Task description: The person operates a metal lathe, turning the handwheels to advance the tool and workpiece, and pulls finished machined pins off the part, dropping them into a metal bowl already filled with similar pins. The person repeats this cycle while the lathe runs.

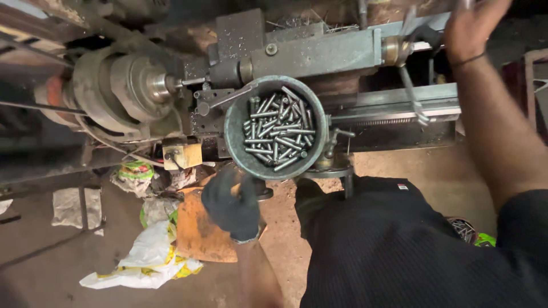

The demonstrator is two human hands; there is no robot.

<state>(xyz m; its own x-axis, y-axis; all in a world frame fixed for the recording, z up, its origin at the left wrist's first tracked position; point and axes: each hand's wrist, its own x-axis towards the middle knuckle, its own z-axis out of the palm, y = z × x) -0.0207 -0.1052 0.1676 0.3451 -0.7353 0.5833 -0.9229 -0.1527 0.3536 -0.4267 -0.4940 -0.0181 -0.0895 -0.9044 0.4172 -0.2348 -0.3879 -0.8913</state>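
One gloved left hand point(233, 206), one pin-filled bowl point(235, 142)

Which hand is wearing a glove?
The left hand, low down by the round bowl of metal pins, wears a dark glove. The right hand, reaching up to the machine's lever, is bare, with just a thin band on its wrist.

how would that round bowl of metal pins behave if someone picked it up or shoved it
The bowl is heaped with what look like steel pins, so it would probably feel heavy for its size. The pins lie loose and cylindrical, so a tilt would likely send them sliding and rolling out. It seems perched on the lathe, so a hard shove might tip it.
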